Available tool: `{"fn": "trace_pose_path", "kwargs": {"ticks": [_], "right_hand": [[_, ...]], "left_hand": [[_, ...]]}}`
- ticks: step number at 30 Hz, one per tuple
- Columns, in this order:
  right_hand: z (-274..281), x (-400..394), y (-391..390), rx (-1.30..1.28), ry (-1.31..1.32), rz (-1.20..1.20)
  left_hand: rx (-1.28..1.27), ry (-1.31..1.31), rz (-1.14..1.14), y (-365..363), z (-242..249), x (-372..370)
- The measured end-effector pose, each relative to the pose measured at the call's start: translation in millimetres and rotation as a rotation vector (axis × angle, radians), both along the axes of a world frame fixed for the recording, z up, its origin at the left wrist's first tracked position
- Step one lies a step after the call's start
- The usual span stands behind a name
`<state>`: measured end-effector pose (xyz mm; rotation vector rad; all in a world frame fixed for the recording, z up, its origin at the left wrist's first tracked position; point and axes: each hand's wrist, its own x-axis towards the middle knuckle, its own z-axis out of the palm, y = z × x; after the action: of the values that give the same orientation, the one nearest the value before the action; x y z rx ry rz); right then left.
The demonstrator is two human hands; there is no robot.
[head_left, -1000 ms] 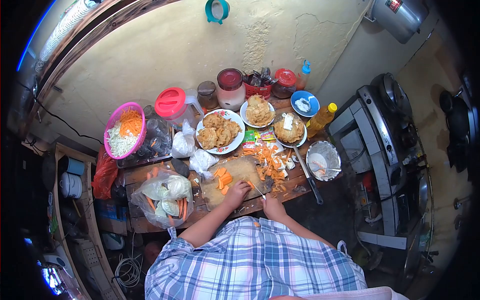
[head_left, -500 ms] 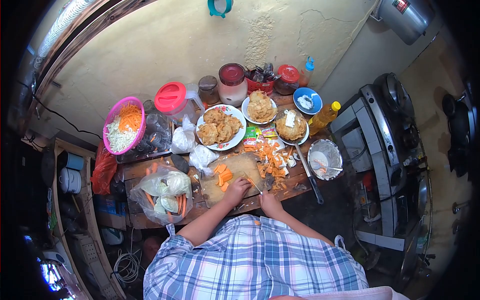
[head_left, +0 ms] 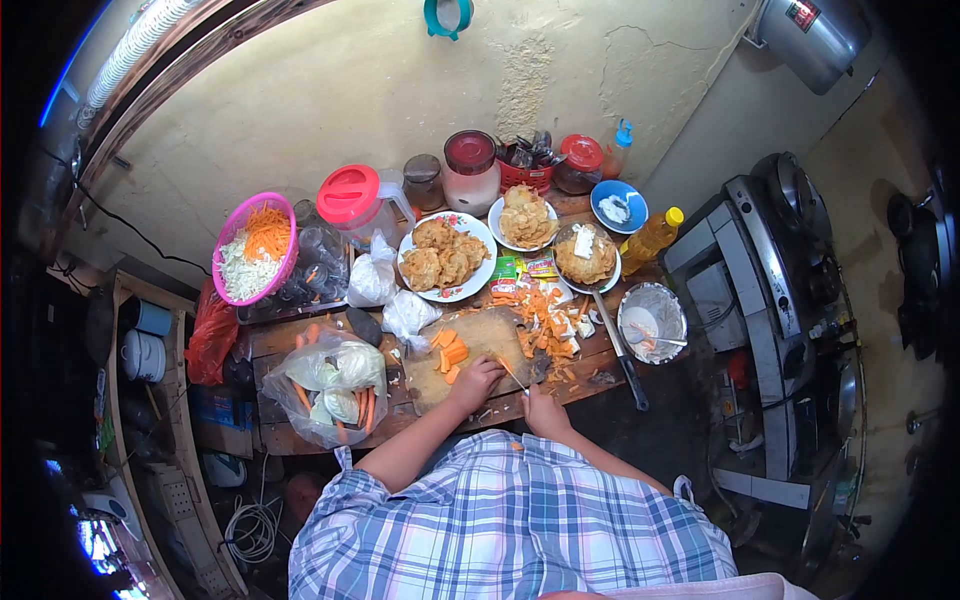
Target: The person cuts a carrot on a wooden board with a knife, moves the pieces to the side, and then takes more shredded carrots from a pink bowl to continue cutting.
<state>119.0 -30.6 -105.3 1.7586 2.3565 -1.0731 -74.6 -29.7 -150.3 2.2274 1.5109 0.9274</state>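
Note:
My right hand is closed round the handle of a knife at the near right edge of the wooden cutting board. The thin blade points up and left, toward my other hand. My left hand rests on the board with bent fingers, holding a piece of carrot beside the blade; most of it is hidden. Cut carrot pieces lie on the board just beyond the left fingers. Orange and white peelings are heaped to the right of the board.
Left of the board sits a plastic bag of cabbage and carrots. A pink basket holds shredded vegetables. Behind are plates of fritters, a pink-lidded jug and jars. A long-handled strainer and a foil-like bowl stand right.
The whole view has shifted slightly. My hands stay in nearly the same place on the board, with the knife still in the right one.

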Motion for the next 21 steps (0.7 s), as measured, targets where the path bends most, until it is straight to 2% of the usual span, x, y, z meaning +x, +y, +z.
{"fn": "trace_pose_path", "kwargs": {"ticks": [6, 16, 21], "right_hand": [[-18, -13, 7, 0.042, -0.009, 0.035], [-7, -3, -1, -0.014, 0.010, -0.025], [-6, -6, 0, -0.003, -0.045, 0.027]], "left_hand": [[-0.021, -0.023, 0.002, -1, 3, 1], [0.033, -0.050, -0.029, -2, -6, -4], [0.055, -0.041, -0.062, 1, -9, -7]]}}
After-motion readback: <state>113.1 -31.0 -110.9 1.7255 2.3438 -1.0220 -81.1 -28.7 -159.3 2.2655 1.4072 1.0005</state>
